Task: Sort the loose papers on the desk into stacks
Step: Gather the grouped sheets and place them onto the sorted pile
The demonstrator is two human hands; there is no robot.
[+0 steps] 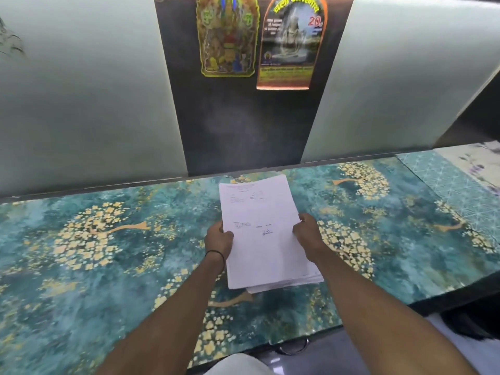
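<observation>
Two hands: both grasp one stack of papers (266, 209) at centre frame.
Left hand (219, 240): fingers curl round the stack's left edge, thumb on the top sheet; a dark band (216, 255) circles the wrist.
Right hand (309, 235): grips the right edge, thumb on top.
Stack: white printed sheets; the lower ones poke out unevenly at the near edge. Whether it touches the desk cannot be told.
Desk (108, 253): teal cover with gold blossom trees.
Upper centre: a yellow-edged poster (227, 36) beside an orange-edged poster (290, 41), both on a dark panel (243, 125).
</observation>
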